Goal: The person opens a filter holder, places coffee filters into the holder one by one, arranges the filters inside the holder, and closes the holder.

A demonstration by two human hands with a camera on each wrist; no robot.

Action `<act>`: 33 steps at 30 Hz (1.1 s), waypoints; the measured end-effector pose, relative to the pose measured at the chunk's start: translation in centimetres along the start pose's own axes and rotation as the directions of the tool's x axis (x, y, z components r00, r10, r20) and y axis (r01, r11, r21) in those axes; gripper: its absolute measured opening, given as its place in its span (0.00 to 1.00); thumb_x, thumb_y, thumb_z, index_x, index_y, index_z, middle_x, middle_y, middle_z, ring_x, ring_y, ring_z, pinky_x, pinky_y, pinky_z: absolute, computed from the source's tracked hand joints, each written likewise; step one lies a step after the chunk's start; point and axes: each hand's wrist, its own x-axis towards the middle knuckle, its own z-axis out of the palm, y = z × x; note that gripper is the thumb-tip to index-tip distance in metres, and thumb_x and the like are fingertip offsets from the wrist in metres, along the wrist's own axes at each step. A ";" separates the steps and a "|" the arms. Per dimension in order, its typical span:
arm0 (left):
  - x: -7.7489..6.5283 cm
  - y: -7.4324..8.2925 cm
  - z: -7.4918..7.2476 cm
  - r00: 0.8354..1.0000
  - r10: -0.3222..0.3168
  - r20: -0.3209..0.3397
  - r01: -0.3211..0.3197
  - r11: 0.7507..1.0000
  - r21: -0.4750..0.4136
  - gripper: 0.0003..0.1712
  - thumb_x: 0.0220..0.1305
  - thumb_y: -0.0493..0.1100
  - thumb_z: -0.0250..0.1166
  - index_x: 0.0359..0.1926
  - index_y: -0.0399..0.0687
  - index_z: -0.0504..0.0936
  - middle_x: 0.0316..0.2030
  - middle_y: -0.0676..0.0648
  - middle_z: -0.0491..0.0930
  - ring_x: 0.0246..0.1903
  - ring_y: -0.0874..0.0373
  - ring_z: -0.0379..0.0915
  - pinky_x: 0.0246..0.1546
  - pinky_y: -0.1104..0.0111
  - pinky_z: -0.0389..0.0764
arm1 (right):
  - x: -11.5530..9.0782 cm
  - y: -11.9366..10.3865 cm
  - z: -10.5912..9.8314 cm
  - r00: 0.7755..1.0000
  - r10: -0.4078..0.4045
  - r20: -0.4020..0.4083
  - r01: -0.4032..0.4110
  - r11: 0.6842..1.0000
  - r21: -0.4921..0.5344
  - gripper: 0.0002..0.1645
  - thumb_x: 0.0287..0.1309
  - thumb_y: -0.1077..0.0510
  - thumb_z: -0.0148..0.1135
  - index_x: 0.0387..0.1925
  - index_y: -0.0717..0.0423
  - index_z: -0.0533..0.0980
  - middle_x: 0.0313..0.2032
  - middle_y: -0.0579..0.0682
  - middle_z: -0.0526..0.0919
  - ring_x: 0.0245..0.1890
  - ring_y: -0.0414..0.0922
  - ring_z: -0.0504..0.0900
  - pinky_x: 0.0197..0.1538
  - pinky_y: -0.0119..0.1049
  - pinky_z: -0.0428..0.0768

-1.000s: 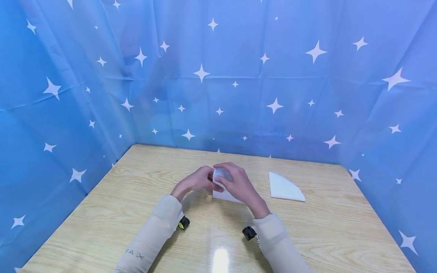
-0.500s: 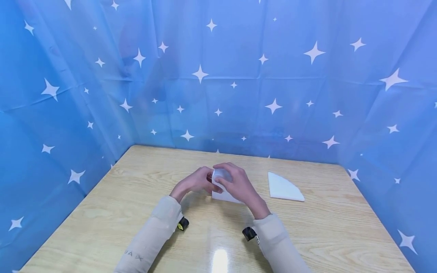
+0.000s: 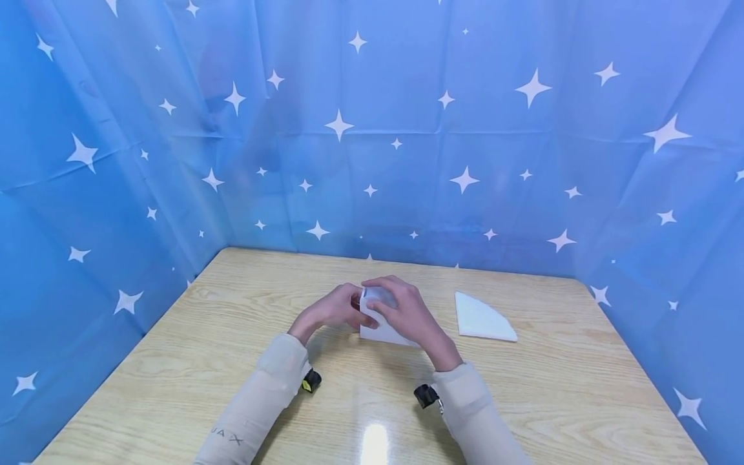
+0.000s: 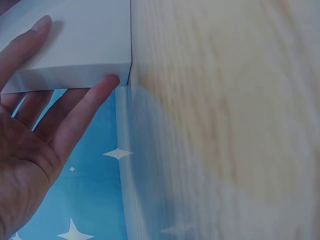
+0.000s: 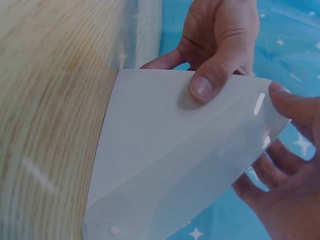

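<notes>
A white quarter-circle box (image 5: 145, 120) with a ribbed flat face and a translucent curved strip (image 5: 200, 170) along its rounded side stands on one straight edge on the table. My left hand (image 3: 340, 306) grips it at the left upright side; in the right wrist view its thumb (image 5: 204, 89) presses the flat face, and in the left wrist view the fingers lie along the narrow side. At the upper end of the curved strip, my right hand (image 3: 403, 311) pinches between thumb (image 5: 287, 102) and fingers, the fingers partly hidden behind it.
A second white quarter-circle piece (image 3: 484, 318) lies flat on the wooden table (image 3: 552, 387), right of the hands. Behind the table's far edge hangs a blue curtain (image 3: 407, 161) with white stars, which also runs along both sides.
Both hands keep their hold on the box and hardly move. The head view has drifted slightly, and a small dark line now shows at the box's upper left corner.
</notes>
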 end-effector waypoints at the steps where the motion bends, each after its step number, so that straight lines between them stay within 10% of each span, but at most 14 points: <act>1: 0.0 0.0 0.0 1.000 0.003 0.000 -0.003 1.000 -0.001 0.20 0.60 0.45 0.78 0.49 0.40 0.87 0.34 0.49 0.89 0.36 0.48 0.87 0.37 0.54 0.89 | 0.0 0.0 0.0 1.000 0.002 0.002 -0.002 1.000 0.000 0.19 0.70 0.55 0.66 0.60 0.47 0.81 0.59 0.48 0.83 0.64 0.51 0.80 0.66 0.54 0.78; 33: 0.1 0.1 0.0 1.000 -0.005 -0.005 0.005 1.000 -0.019 0.20 0.60 0.44 0.78 0.51 0.42 0.86 0.38 0.45 0.89 0.35 0.50 0.87 0.37 0.53 0.89 | -0.3 -0.5 -1.0 1.000 0.008 -0.018 -0.009 1.000 -0.023 0.19 0.68 0.57 0.68 0.59 0.47 0.82 0.59 0.50 0.84 0.58 0.52 0.82 0.54 0.53 0.82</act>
